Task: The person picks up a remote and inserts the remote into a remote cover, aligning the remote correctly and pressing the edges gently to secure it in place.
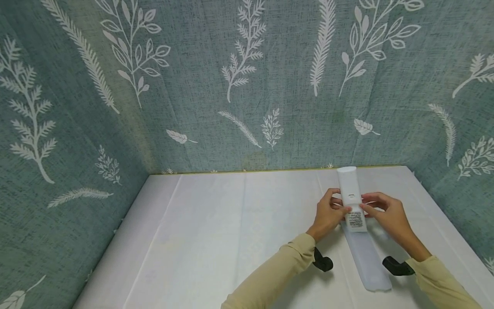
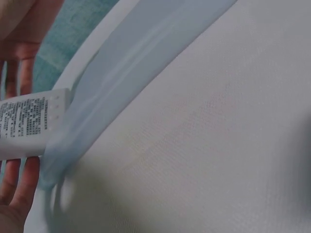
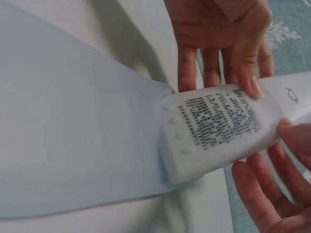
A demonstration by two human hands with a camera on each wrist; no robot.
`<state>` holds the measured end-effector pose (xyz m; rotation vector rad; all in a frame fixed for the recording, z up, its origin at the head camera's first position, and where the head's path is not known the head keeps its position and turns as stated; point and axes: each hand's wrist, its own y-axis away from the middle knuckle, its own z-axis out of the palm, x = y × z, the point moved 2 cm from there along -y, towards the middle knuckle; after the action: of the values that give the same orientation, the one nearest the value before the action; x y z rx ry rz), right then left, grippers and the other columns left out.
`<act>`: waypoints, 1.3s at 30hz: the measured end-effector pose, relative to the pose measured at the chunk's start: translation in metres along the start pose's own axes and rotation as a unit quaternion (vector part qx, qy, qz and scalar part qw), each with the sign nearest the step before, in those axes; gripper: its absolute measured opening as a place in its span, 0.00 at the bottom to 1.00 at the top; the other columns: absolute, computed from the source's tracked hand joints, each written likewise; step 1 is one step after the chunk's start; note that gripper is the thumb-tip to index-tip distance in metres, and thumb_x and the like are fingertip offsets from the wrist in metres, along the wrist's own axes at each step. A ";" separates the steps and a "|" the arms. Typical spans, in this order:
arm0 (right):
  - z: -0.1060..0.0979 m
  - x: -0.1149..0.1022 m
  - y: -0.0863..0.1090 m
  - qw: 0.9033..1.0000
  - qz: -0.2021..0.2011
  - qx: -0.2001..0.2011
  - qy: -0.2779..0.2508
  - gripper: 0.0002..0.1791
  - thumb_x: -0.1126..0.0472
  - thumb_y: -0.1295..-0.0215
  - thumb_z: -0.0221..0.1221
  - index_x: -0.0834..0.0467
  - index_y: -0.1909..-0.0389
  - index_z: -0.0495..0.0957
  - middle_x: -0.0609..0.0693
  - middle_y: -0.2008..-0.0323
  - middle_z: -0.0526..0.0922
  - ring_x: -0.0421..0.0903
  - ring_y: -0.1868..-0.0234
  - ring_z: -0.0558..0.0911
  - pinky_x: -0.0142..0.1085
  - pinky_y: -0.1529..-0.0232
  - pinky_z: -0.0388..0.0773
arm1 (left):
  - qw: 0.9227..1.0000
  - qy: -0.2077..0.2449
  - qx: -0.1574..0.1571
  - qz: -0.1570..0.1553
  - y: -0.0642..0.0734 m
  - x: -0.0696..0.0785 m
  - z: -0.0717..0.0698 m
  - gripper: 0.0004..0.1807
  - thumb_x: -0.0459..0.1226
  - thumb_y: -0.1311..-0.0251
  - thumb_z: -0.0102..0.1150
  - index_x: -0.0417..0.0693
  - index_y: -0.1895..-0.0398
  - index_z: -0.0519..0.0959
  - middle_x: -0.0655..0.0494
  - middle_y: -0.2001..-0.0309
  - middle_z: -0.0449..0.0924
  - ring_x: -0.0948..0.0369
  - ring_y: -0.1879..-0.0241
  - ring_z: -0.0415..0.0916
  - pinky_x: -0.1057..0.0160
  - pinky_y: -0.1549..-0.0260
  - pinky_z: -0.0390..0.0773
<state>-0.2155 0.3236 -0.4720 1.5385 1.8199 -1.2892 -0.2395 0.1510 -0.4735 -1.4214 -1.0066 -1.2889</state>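
Observation:
A white remote control is held by its sides with its back up, showing a printed label and a small latch mark. My left hand grips its left edge, thumb on the back. From the other side my right hand pinches it, thumb also on the back. Beneath the remote's near end lies a long translucent bluish sleeve, stretching toward me. In the left wrist view, the remote's labelled end overlaps the far part of the sleeve. The remote's front is hidden.
A white-covered table extends left of the hands. Green fabric with white leaf prints rises behind it and on both sides. Dark curved pieces stick out at both wrists beside the sleeve.

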 end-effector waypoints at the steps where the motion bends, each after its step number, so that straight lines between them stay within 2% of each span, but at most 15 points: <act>1: -0.001 -0.005 0.002 1.000 0.016 -0.012 -0.003 0.17 0.59 0.38 0.63 0.67 0.53 0.77 0.49 0.62 0.81 0.31 0.67 0.79 0.31 0.73 0.82 | 1.000 -0.002 0.001 0.000 0.000 0.001 0.000 0.23 0.25 0.49 0.66 0.53 0.51 0.74 0.60 0.70 0.76 0.67 0.72 0.76 0.64 0.76 0.82; 4: -0.002 -0.015 0.009 0.997 0.059 -0.046 -0.011 0.20 0.58 0.35 0.60 0.72 0.52 0.76 0.57 0.61 0.81 0.33 0.68 0.81 0.34 0.72 0.82 | 1.000 -0.005 0.004 0.002 0.001 0.002 -0.001 0.23 0.25 0.49 0.65 0.53 0.52 0.75 0.59 0.70 0.77 0.67 0.72 0.76 0.64 0.76 0.82; 8: -0.002 -0.016 0.014 0.991 0.104 -0.080 -0.017 0.23 0.56 0.33 0.58 0.75 0.51 0.74 0.65 0.59 0.81 0.37 0.69 0.82 0.35 0.70 0.83 | 1.000 -0.010 0.009 0.009 0.001 0.002 -0.002 0.23 0.24 0.50 0.65 0.53 0.52 0.75 0.57 0.70 0.77 0.67 0.73 0.76 0.64 0.77 0.82; 15: 0.000 -0.008 0.029 0.978 0.154 -0.140 -0.006 0.27 0.54 0.33 0.58 0.76 0.48 0.72 0.67 0.55 0.80 0.37 0.67 0.81 0.35 0.71 0.82 | 1.000 -0.028 0.003 0.007 0.004 -0.001 0.000 0.23 0.24 0.50 0.65 0.53 0.51 0.75 0.58 0.71 0.78 0.70 0.74 0.74 0.71 0.78 0.79; 18: 0.002 -0.007 0.035 0.976 0.141 -0.163 0.020 0.25 0.56 0.37 0.61 0.74 0.49 0.74 0.64 0.58 0.81 0.38 0.68 0.79 0.36 0.75 0.80 | 0.999 -0.044 -0.003 0.011 0.007 -0.001 0.002 0.23 0.24 0.49 0.65 0.52 0.51 0.75 0.59 0.71 0.78 0.70 0.74 0.74 0.73 0.78 0.77; 22: 0.003 -0.007 0.036 0.978 0.091 -0.177 0.064 0.22 0.63 0.44 0.66 0.72 0.52 0.76 0.57 0.65 0.82 0.38 0.70 0.77 0.35 0.80 0.76 | 0.998 -0.064 0.007 0.023 0.007 0.001 0.001 0.23 0.24 0.51 0.65 0.52 0.52 0.76 0.58 0.72 0.79 0.70 0.75 0.73 0.74 0.77 0.75; 28: 0.002 -0.009 0.033 0.977 0.029 -0.171 0.124 0.19 0.71 0.53 0.69 0.68 0.58 0.79 0.53 0.68 0.84 0.36 0.72 0.76 0.32 0.76 0.76 | 0.996 -0.084 0.037 0.017 0.005 0.004 -0.002 0.24 0.24 0.53 0.66 0.55 0.54 0.76 0.60 0.73 0.77 0.70 0.77 0.72 0.73 0.77 0.74; 32: 0.002 -0.011 0.032 0.976 0.019 -0.170 0.136 0.18 0.73 0.55 0.69 0.67 0.59 0.80 0.52 0.69 0.84 0.35 0.73 0.75 0.32 0.74 0.77 | 0.996 -0.081 0.044 0.009 0.005 0.004 -0.002 0.24 0.24 0.53 0.66 0.55 0.55 0.76 0.61 0.74 0.76 0.70 0.77 0.71 0.73 0.77 0.74; 39: 0.004 -0.013 0.031 0.975 0.001 -0.159 0.153 0.16 0.75 0.56 0.68 0.67 0.62 0.80 0.48 0.72 0.81 0.37 0.73 0.76 0.32 0.74 0.77 | 0.996 -0.080 0.041 0.015 0.005 0.007 -0.004 0.23 0.24 0.53 0.66 0.54 0.55 0.76 0.60 0.74 0.77 0.71 0.77 0.72 0.73 0.77 0.73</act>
<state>-0.1836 0.3114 -0.4752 1.6194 2.0878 -0.7385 -0.2347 0.1462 -0.4672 -1.4884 -1.1274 -1.1117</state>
